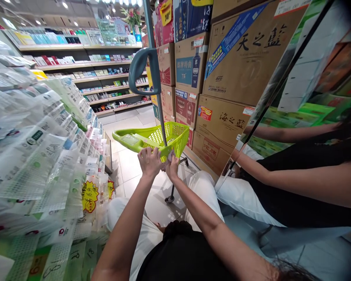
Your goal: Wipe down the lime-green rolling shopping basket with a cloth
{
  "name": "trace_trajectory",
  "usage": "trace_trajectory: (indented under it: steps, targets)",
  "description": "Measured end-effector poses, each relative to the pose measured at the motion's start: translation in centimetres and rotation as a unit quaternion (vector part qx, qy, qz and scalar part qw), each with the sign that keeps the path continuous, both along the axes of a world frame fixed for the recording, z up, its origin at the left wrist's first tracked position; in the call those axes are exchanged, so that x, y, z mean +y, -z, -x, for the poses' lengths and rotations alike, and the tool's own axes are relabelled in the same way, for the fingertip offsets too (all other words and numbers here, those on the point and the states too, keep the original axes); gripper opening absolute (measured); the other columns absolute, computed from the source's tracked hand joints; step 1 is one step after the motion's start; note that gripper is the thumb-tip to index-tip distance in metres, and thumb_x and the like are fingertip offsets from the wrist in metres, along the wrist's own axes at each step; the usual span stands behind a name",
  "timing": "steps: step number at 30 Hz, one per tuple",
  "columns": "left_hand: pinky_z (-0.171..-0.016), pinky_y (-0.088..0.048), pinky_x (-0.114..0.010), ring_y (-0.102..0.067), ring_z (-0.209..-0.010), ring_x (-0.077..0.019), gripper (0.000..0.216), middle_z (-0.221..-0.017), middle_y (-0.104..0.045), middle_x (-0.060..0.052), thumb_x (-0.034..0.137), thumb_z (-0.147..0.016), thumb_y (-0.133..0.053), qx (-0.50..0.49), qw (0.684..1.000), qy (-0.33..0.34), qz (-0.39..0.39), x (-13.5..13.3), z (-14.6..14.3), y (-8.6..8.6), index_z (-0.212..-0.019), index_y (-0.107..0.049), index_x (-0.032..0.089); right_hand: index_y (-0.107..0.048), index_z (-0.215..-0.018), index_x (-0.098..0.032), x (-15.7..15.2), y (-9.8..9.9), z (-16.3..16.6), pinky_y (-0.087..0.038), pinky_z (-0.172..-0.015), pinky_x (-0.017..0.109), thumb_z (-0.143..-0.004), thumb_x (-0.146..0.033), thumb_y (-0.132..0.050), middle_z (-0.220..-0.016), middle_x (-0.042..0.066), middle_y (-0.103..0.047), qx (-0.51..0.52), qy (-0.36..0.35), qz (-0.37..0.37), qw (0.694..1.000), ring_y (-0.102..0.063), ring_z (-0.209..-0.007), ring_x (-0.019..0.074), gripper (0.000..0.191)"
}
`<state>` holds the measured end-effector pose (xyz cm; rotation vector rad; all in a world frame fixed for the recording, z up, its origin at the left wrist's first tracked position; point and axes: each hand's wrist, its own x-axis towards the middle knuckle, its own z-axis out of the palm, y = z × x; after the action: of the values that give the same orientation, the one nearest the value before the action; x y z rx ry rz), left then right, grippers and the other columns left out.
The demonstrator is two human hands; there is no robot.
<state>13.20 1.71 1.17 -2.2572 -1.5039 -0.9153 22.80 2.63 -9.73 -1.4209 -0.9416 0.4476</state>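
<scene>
A lime-green shopping basket (179,142) on a wheeled stand is in front of my knees. Through it rises a grey pole (163,117) with a grey loop handle (159,74) higher up. My left hand (150,162) grips the basket's near rim, its fingers curled over the edge. Beside it, my right hand (172,168) is closed on a small greyish wad, possibly a cloth (171,155), pressed against the same rim near the pole's foot. The wad is partly hidden by my fingers, so its kind is unclear.
Packaged goods with price tags (89,196) crowd the left side. Stacked cardboard cartons (231,82) line the right, with a mirror (304,97) nearer me reflecting my body. Shelves of small boxes (105,74) stand at the back. A caster (169,199) rests on the tiled floor (131,166).
</scene>
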Motion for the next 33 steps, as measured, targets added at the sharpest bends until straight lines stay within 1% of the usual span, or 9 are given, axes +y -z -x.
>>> trace_trajectory:
  steps: [5, 9, 13, 17, 20, 24, 26, 31, 33]
  targets:
    - [-0.101, -0.034, -0.052, -0.051, -0.112, -0.0334, 0.03, -0.107, -0.065, -0.014, 0.037, -0.102, -0.042, -0.018, 1.0, 0.004, -0.001, -0.5, -0.9, 0.3, -0.098, -0.069, 0.024, -0.068, -0.13, -0.018, 1.3, -6.4, -3.7, -0.044, -0.115, 0.038, -0.08, -0.007, -0.043, -0.125, 0.012, -0.056, -0.061, -0.022, -0.064, 0.996, -0.059, -0.122, 0.0217, 0.056]
    - [-0.104, -0.036, -0.048, -0.054, -0.11, -0.028, 0.037, -0.106, -0.068, -0.01, 0.037, -0.105, -0.032, -0.011, 0.993, 0.099, 0.067, 0.5, 1.7, -0.6, -0.105, -0.067, 0.024, -0.068, -0.128, -0.02, 1.2, -11.3, -6.4, -0.046, -0.114, 0.036, -0.085, -0.015, -0.052, -0.128, 0.01, -0.061, -0.089, -0.075, -0.127, 0.985, -0.06, -0.122, 0.021, 0.046]
    - [-0.12, -0.023, -0.051, -0.052, -0.128, -0.0266, 0.041, -0.126, -0.067, -0.01, 0.034, -0.104, -0.027, -0.007, 0.989, 0.124, 0.075, 3.2, 5.7, -1.5, -0.104, -0.067, 0.024, -0.067, -0.125, -0.021, 0.6, -11.8, -7.0, -0.054, -0.1, 0.038, -0.08, -0.03, -0.074, -0.117, 0.006, -0.069, -0.083, -0.105, -0.09, 0.987, -0.066, -0.106, 0.022, 0.046]
    - [-0.122, -0.021, -0.051, -0.042, -0.14, -0.0268, 0.044, -0.127, -0.068, -0.008, 0.033, -0.105, -0.024, -0.014, 0.989, 0.123, 0.075, 4.8, 6.9, -1.2, -0.104, -0.067, 0.025, -0.068, -0.111, -0.02, 1.3, -11.7, -6.6, -0.057, -0.085, 0.035, -0.076, -0.029, -0.079, -0.094, 0.002, -0.073, -0.059, -0.106, -0.022, 0.992, -0.067, -0.084, 0.0191, 0.038]
    - [-0.117, -0.026, -0.051, -0.041, -0.14, -0.0274, 0.043, -0.126, -0.068, -0.008, 0.035, -0.105, -0.025, -0.03, 0.989, 0.115, 0.083, 5.0, 6.5, -0.6, -0.105, -0.067, 0.026, -0.067, -0.111, -0.02, 3.1, -15.1, -7.1, -0.057, -0.081, 0.032, -0.08, -0.03, -0.077, -0.095, 0.001, -0.072, -0.061, -0.11, -0.08, 0.989, -0.067, -0.083, 0.0174, 0.034]
    - [-0.114, -0.028, -0.051, -0.042, -0.137, -0.0283, 0.041, -0.127, -0.068, -0.009, 0.036, -0.105, -0.027, -0.048, 0.99, 0.105, 0.08, 4.6, 6.0, -0.3, -0.106, -0.067, 0.027, -0.061, -0.128, -0.021, 4.6, -19.4, -8.1, -0.055, -0.092, 0.035, -0.088, -0.035, -0.071, -0.108, 0.004, -0.069, -0.11, -0.099, -0.181, 0.972, -0.065, -0.103, 0.0195, 0.044]
    - [-0.115, -0.028, -0.05, -0.042, -0.136, -0.0286, 0.042, -0.127, -0.068, -0.01, 0.036, -0.105, -0.027, -0.062, 0.991, 0.096, 0.07, 4.3, 5.8, -0.2, -0.104, -0.068, 0.027, -0.06, -0.135, -0.022, 3.5, -18.5, -8.0, -0.053, -0.097, 0.038, -0.091, -0.033, -0.067, -0.113, 0.005, -0.066, -0.133, -0.1, -0.169, 0.971, -0.063, -0.109, 0.0213, 0.046]
    - [-0.114, -0.027, -0.051, -0.041, -0.135, -0.0302, 0.04, -0.125, -0.069, -0.009, 0.036, -0.105, -0.029, -0.064, 0.992, 0.095, 0.058, 3.6, 5.6, -0.1, -0.102, -0.068, 0.027, -0.063, -0.141, -0.022, -2.2, -10.0, -6.5, -0.054, -0.096, 0.039, -0.088, -0.018, -0.054, -0.105, 0.007, -0.06, -0.165, -0.102, -0.045, 0.98, -0.063, -0.096, 0.0218, 0.054]
    - [-0.114, -0.027, -0.051, -0.041, -0.135, -0.0305, 0.04, -0.126, -0.068, -0.009, 0.036, -0.106, -0.03, -0.061, 0.992, 0.096, 0.055, 3.5, 5.6, -0.1, -0.102, -0.068, 0.027, -0.066, -0.139, -0.024, -3.7, -8.0, -6.0, -0.054, -0.097, 0.037, -0.085, -0.014, -0.051, -0.108, 0.008, -0.059, -0.203, -0.11, -0.034, 0.972, -0.062, -0.096, 0.0214, 0.057]
